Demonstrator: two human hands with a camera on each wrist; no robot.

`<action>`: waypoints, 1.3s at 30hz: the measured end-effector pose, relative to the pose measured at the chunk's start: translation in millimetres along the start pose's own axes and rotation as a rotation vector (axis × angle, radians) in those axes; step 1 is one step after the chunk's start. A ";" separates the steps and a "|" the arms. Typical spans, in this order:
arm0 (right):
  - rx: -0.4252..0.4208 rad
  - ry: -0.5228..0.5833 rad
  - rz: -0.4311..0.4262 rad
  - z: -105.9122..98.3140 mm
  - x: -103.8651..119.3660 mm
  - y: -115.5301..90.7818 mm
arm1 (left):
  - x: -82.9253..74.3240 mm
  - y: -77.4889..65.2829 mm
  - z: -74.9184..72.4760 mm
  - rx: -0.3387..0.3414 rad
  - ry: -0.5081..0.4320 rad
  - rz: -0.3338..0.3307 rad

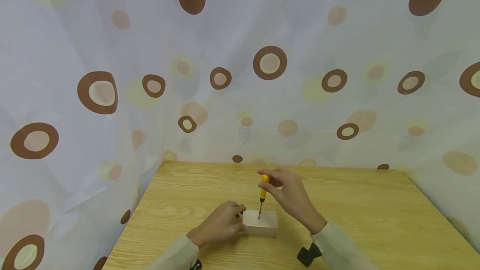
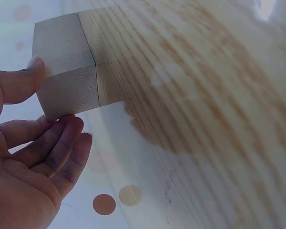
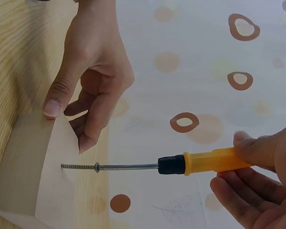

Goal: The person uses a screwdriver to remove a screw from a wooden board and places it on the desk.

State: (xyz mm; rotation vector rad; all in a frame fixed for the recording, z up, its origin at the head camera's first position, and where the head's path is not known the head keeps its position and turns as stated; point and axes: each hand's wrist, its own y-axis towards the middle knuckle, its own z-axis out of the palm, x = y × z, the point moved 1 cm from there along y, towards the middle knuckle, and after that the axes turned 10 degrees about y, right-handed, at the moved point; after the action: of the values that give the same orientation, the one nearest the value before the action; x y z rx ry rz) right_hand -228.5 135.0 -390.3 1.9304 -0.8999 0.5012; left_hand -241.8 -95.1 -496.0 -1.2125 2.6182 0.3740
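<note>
A pale wooden block (image 1: 268, 220) lies on the wood-grain table. My left hand (image 1: 222, 225) grips its left end, thumb on the near side and fingers on the far side; the left wrist view shows the thumb and fingers on the block (image 2: 66, 45). A screw (image 3: 81, 167) stands upright with its tip in the block's top face and most of its thread showing. On its head sits the shaft of a yellow screwdriver (image 3: 212, 161) with a black collar. My right hand (image 1: 286, 188) pinches the screwdriver's handle near the top between thumb and fingers.
The wood-grain table (image 1: 360, 216) spreads around the block. A white curtain (image 1: 240, 103) with brown and yellow circles hangs behind the table and along its sides. A black wrist device (image 1: 309, 255) sits at the right sleeve.
</note>
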 end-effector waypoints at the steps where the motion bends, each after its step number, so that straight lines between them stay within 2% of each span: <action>1: -0.001 -0.002 -0.003 -0.3 -0.1 -0.2 | -0.2 -0.2 0.1 0.001 -0.001 -0.001; 14: -0.008 0.049 0.023 1.2 -2.8 -4.3 | -1.8 -0.5 0.1 -0.009 -0.001 0.004; 20: -0.008 0.033 0.005 -0.4 -2.2 -4.4 | -0.9 0.6 0.0 -0.006 0.002 -0.002; 28: -0.006 0.096 -0.018 0.9 0.0 -4.5 | 0.5 1.0 1.6 -0.004 0.004 0.003; 39: -0.061 0.039 -0.050 -7.2 -1.4 -5.5 | -1.0 -0.5 -1.1 0.004 -0.019 -0.006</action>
State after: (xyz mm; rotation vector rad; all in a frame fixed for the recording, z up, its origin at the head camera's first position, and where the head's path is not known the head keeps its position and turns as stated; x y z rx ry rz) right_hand -225.1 143.5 -390.8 1.8766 -0.8307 0.4752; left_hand -240.9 -95.1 -494.7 -1.2093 2.5971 0.3772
